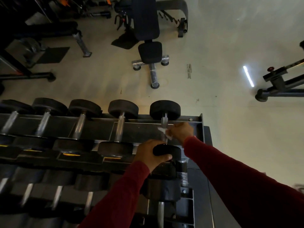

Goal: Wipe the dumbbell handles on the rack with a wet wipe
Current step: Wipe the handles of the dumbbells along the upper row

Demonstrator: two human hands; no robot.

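The rightmost dumbbell (165, 129) is seated on the top tier of the rack (201, 122), at its right end, long axis running away from the camera: far head over the back rail, near head at the front edge. The near head is gripped by the left hand (148, 153), fingers curled over the top, thumb wrapped along the front face. The handle (164, 122) is enclosed by the right hand (181, 131), with a white wet wipe (166, 133) pinched between fingers and steel; wipe corners stick out on the hand's left side. How far the right fingers wrap round the handle cannot be told, view is dim and slightly blurred. Four more dumbbells (122, 124) are lined up to the left on the same tier, axes parallel, chrome handles exposed. A lower tier (187, 199) of dumbbells is seen below. An adjustable bench (148, 35) is parked on the floor behind the rack. Both arms are covered by dark red sleeves (230, 171).
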